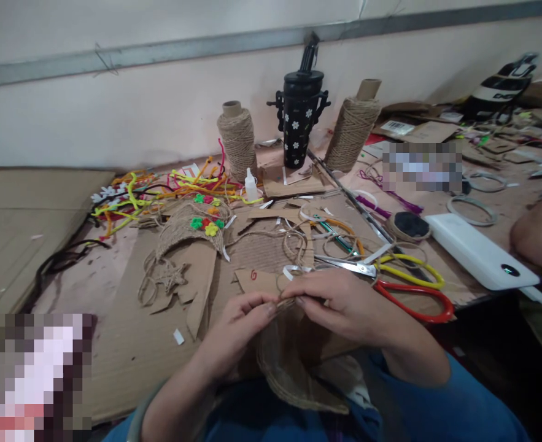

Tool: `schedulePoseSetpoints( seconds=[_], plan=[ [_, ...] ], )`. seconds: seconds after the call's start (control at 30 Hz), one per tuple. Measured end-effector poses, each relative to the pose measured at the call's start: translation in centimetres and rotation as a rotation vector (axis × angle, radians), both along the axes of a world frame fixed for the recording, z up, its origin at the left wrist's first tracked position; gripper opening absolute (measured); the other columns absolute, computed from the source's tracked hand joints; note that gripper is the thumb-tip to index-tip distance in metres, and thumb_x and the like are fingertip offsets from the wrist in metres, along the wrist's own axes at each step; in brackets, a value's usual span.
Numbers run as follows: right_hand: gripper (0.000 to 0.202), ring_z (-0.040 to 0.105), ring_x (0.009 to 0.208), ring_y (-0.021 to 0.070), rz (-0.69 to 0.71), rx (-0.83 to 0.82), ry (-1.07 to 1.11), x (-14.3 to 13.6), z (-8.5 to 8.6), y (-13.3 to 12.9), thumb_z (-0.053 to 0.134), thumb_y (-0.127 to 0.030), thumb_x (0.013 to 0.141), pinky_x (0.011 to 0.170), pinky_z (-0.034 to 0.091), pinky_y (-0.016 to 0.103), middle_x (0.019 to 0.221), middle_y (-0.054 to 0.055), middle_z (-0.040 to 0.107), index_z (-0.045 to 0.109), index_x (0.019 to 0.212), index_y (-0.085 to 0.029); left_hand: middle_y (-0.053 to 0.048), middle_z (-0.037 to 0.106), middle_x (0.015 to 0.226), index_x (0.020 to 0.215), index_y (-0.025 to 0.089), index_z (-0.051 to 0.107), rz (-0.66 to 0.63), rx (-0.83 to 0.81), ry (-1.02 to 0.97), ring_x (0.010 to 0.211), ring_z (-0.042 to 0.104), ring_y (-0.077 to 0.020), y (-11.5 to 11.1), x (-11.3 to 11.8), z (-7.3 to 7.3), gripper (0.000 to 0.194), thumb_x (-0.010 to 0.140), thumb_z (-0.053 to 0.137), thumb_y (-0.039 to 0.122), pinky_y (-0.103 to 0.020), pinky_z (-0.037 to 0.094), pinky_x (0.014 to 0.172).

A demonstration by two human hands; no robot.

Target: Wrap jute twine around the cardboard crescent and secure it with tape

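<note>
Both hands pinch the upper end of a curved cardboard piece (pixel 280 362) edged with jute twine, which hangs down over the lap. My left hand (pixel 245 316) grips it with thumb and forefinger. Close beside it, my right hand (pixel 344 304) has its fingers bent over the same end. Just past the right hand lie yellow-handled scissors (pixel 409 270) and red-handled scissors (pixel 443 305). A twine-covered crescent (pixel 190 230) with coloured flowers and a twine star (pixel 174 277) rest to the left on the cardboard.
Two jute twine spools (pixel 238 138) flank a black flowered tumbler (pixel 297 116) at the wall. A small glue bottle (pixel 250 186) stands before them. Colourful pipe cleaners (pixel 132 193) are piled at left. At right are a white power bank (pixel 482 255) and another person's arm (pixel 540 227).
</note>
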State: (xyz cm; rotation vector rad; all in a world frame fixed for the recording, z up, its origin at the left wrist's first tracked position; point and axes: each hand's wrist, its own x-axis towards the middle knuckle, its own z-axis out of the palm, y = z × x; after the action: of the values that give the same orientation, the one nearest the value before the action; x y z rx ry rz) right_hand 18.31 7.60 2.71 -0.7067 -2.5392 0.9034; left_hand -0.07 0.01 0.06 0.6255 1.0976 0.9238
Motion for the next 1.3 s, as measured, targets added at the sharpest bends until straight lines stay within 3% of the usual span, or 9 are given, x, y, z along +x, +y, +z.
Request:
schedulePoseSetpoints(
  seconds=[0.17, 0.33, 0.43, 0.57, 0.8, 0.93, 1.1, 1.2, 1.3],
  plan=[
    [0.030, 0.064, 0.078, 0.0138, 0.068, -0.036, -0.001, -0.6, 0.4, 0.0, 0.042, -0.014, 0.087, 0.069, 0.044, 0.023, 0.087, 0.003, 0.071, 0.066, 0.104, -0.021, -0.006, 0.072, 0.074, 0.088, 0.017, 0.073, -0.080, -0.023, -0.153, 0.065, 0.065, -0.0164, -0.2, 0.3, 0.3, 0.021, 0.079, 0.064, 0.033, -0.027, 0.050, 0.066],
    [0.032, 0.063, 0.087, 0.0156, -0.072, -0.066, 0.069, -0.2, -0.4, 0.3, 0.043, -0.029, 0.092, 0.073, 0.046, 0.025, 0.102, 0.007, 0.069, 0.058, 0.118, -0.017, -0.007, 0.073, 0.070, 0.085, 0.019, 0.071, -0.040, -0.122, -0.181, 0.061, 0.068, -0.0185, -0.2, 0.4, 0.7, 0.020, 0.079, 0.062, 0.036, -0.027, 0.053, 0.057],
    [0.034, 0.063, 0.084, 0.0155, -0.155, -0.088, 0.123, 0.6, -0.8, 0.6, 0.039, -0.034, 0.093, 0.072, 0.047, 0.025, 0.099, 0.007, 0.069, 0.057, 0.116, -0.016, -0.007, 0.072, 0.068, 0.088, 0.017, 0.070, 0.002, -0.144, -0.183, 0.061, 0.069, -0.0193, -0.1, 0.4, 0.9, 0.024, 0.078, 0.063, 0.038, -0.026, 0.053, 0.055],
    [0.032, 0.063, 0.091, 0.0186, -0.161, -0.069, 0.149, 1.4, -1.2, 0.6, 0.047, -0.037, 0.090, 0.078, 0.047, 0.029, 0.102, 0.008, 0.068, 0.060, 0.112, -0.017, -0.008, 0.072, 0.069, 0.090, 0.015, 0.069, 0.044, -0.148, -0.168, 0.061, 0.069, -0.0205, 0.0, 0.4, 0.8, 0.028, 0.077, 0.063, 0.039, -0.027, 0.053, 0.055],
    [0.025, 0.063, 0.086, 0.0159, -0.218, -0.153, 0.123, 0.7, -1.2, 0.4, 0.046, -0.029, 0.090, 0.076, 0.047, 0.027, 0.098, 0.005, 0.070, 0.063, 0.106, -0.019, -0.008, 0.072, 0.067, 0.088, 0.016, 0.068, 0.025, -0.166, -0.110, 0.060, 0.069, -0.0203, 0.1, 0.3, 0.7, 0.031, 0.074, 0.066, 0.044, -0.027, 0.054, 0.055],
    [0.025, 0.060, 0.070, 0.0116, -0.165, -0.219, 0.114, 0.3, -1.2, 0.6, 0.045, -0.019, 0.087, 0.064, 0.045, 0.023, 0.081, 0.001, 0.068, 0.064, 0.104, -0.019, -0.008, 0.073, 0.069, 0.089, 0.017, 0.067, 0.016, -0.155, -0.100, 0.059, 0.068, -0.0195, 0.1, 0.3, 0.7, 0.030, 0.076, 0.064, 0.043, -0.026, 0.052, 0.052],
    [0.021, 0.059, 0.072, 0.0133, -0.306, -0.276, 0.190, 1.5, -2.4, 0.7, 0.046, -0.019, 0.084, 0.063, 0.045, 0.023, 0.083, 0.002, 0.066, 0.064, 0.094, -0.019, -0.007, 0.073, 0.084, 0.103, 0.018, 0.062, 0.122, -0.047, -0.166, 0.066, 0.069, -0.0193, 0.2, 0.2, 0.8, 0.030, 0.078, 0.064, 0.035, -0.027, 0.054, 0.061],
    [0.018, 0.058, 0.068, 0.0133, -0.402, -0.310, 0.223, 2.4, -3.2, 0.4, 0.047, -0.022, 0.085, 0.061, 0.046, 0.024, 0.077, 0.001, 0.063, 0.062, 0.095, -0.019, -0.003, 0.073, 0.081, 0.108, 0.020, 0.057, 0.214, -0.051, -0.152, 0.063, 0.070, -0.0189, 0.4, 0.3, 0.9, 0.034, 0.076, 0.066, 0.024, -0.029, 0.055, 0.062],
    [0.022, 0.061, 0.071, 0.0143, -0.402, -0.361, 0.239, 2.9, -3.5, -0.1, 0.048, -0.028, 0.087, 0.062, 0.049, 0.025, 0.082, 0.003, 0.065, 0.059, 0.103, -0.019, -0.002, 0.073, 0.077, 0.111, 0.021, 0.053, 0.270, -0.079, -0.090, 0.059, 0.070, -0.0191, 0.6, 0.4, 1.0, 0.042, 0.072, 0.067, 0.021, -0.027, 0.055, 0.057]
  ],
)
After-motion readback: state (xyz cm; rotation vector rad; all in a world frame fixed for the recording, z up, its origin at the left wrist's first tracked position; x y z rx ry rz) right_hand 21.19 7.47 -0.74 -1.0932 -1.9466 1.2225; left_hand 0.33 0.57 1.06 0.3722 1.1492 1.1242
